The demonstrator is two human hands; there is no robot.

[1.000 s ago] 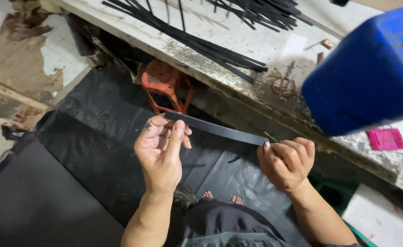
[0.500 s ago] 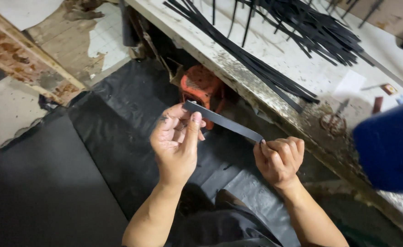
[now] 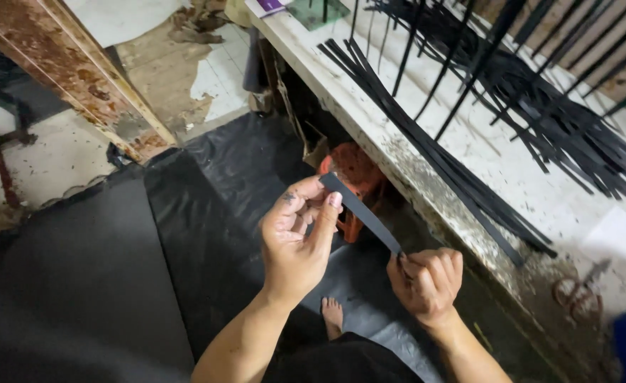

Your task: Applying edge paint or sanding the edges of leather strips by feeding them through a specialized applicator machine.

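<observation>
I hold a narrow black strip (image 3: 361,211) stretched between both hands, slanting down to the right. My left hand (image 3: 297,235) pinches its upper end between thumb and fingers. My right hand (image 3: 426,281) is closed on its lower end, fingers curled in. Both hands hover above black sheeting (image 3: 221,206) on the floor, just in front of a white workbench (image 3: 469,152).
Many long black strips (image 3: 540,106) lie in a pile and a bundle on the stained workbench. An orange stool (image 3: 355,177) stands under its edge. A rusty scissors (image 3: 575,291) lies on the bench at right. A bare foot (image 3: 332,314) shows below. A worn wooden beam (image 3: 93,78) is at left.
The view has swung left and nearer, so the blue container is nearly out of frame. My hands keep the strip but have drawn closer together, and the strip tilts more steeply.
</observation>
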